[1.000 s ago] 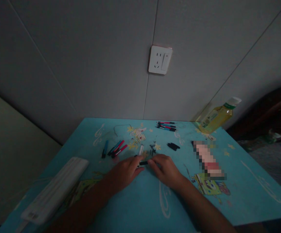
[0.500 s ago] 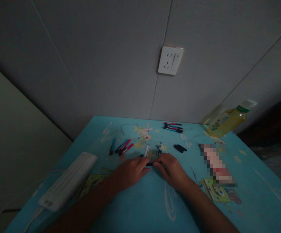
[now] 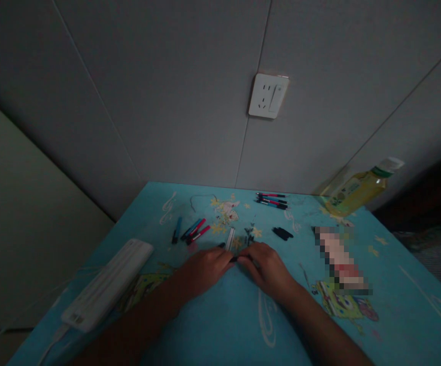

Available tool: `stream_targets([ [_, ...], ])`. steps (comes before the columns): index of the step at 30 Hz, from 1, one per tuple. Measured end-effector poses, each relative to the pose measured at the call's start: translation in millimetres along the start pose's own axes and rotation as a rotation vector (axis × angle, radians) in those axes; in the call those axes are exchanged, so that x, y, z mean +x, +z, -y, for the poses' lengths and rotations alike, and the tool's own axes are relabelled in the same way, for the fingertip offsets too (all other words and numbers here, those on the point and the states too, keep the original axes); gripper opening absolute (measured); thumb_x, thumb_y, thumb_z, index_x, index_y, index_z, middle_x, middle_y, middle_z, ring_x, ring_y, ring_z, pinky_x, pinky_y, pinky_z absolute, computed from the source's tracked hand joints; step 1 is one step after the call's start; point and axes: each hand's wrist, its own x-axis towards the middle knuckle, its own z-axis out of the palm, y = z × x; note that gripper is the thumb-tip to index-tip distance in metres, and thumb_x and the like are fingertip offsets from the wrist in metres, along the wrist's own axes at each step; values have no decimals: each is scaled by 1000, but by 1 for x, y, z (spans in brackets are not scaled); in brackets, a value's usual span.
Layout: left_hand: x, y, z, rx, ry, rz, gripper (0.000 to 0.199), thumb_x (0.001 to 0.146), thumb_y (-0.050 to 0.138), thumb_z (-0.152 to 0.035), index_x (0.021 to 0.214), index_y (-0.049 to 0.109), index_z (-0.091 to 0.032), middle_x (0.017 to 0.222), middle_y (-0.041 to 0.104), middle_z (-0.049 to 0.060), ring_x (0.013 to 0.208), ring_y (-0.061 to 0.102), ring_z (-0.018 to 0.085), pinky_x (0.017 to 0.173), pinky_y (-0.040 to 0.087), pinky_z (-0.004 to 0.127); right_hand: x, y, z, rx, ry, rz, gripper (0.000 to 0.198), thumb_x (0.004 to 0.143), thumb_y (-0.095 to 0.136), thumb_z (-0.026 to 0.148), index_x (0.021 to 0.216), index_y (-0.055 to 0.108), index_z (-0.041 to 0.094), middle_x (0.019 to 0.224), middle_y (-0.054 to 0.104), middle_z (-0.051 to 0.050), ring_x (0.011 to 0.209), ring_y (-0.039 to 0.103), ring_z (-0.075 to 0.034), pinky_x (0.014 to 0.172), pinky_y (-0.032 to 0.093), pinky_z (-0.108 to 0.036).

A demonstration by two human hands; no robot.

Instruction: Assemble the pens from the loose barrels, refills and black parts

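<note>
My left hand (image 3: pixel 210 268) and my right hand (image 3: pixel 265 262) meet over the middle of the table. Both are closed, fingertips pinching a short black pen part (image 3: pixel 234 259) from either side; most of it is hidden by the fingers. Just beyond them lie thin white sticks (image 3: pixel 230 238), which look like pen refills, and a scatter of tiny dark pieces (image 3: pixel 249 237). Several blue and red pen barrels with black ends (image 3: pixel 195 232) are to the left. A cluster of black pen parts (image 3: pixel 282 233) rests to the right. Several whole-looking pens (image 3: pixel 272 201) lie farther back.
A white power strip (image 3: pixel 108 284) with a cable lies at the left on the blue patterned tablecloth (image 3: pixel 220 325). At the back right stands a bottle of yellow liquid (image 3: pixel 357 190). A blurred-out flat item (image 3: pixel 340 259) lies right. The wall bears a socket (image 3: pixel 268 95).
My hands have drawn slightly closer together, and less of the black pen part shows between the fingers. My left fingers have closed more tightly. The things on the table have stayed put.
</note>
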Motion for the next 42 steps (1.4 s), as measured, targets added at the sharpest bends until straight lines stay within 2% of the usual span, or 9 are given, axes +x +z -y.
stream_targets([
  [5,0,-1,-5,41,23,13,20,99,49,-29,114,58,-20,93,67,5,85,67,20,76,55,32,1,5,-1,-133,33,27,36,103,38,31,77,61,19,69,64,-3,67,59,-17,71,43,-31],
  [10,0,-5,-9,-31,41,18,28,100,44,-24,126,53,-20,106,66,7,96,65,20,86,55,34,1,3,-1,-140,66,35,38,104,37,32,78,62,19,71,65,-3,67,60,-16,70,42,-29],
  [13,1,-3,-4,-45,23,-13,32,100,41,-19,130,53,-21,107,66,8,98,65,19,87,54,34,2,-2,-8,-100,148,-48,36,103,39,35,80,63,20,74,66,-4,69,61,-17,68,44,-28],
  [18,3,-1,5,-74,-70,-74,26,99,46,-24,122,57,-21,102,67,7,96,65,19,88,53,34,4,-6,-33,-125,316,-240,24,98,48,34,104,66,19,93,70,-8,78,65,-19,69,47,-29],
  [24,3,-4,5,-104,-134,-112,20,100,43,-25,112,59,-21,99,66,6,92,64,18,83,52,30,7,4,-52,-159,333,-199,22,92,59,35,105,68,20,91,70,-6,77,66,-21,69,49,-31],
  [32,4,-3,6,-93,-161,-128,19,100,44,-27,110,60,-21,98,67,5,93,65,18,85,52,31,8,2,-55,14,338,-239,20,92,58,35,94,72,20,92,72,-7,78,65,-22,73,49,-34],
  [35,4,-5,6,-105,-168,-112,20,101,43,-28,110,59,-21,98,67,5,92,65,17,84,52,30,7,-3,-44,227,363,-297,26,92,58,40,97,72,18,92,73,-8,76,64,-21,71,49,-33],
  [38,5,-9,4,-123,-170,-95,19,101,43,-27,110,59,-20,98,68,5,90,66,17,82,52,30,7,-3,-33,471,362,-269,28,90,61,42,97,72,18,93,72,-8,80,64,-20,73,49,-32],
  [42,5,-11,2,-148,-192,-83,19,100,44,-26,108,60,-19,98,68,6,91,66,18,83,53,30,8,4,-26,604,360,-230,27,87,65,42,97,73,18,84,69,-5,76,60,-18,70,48,-30],
])
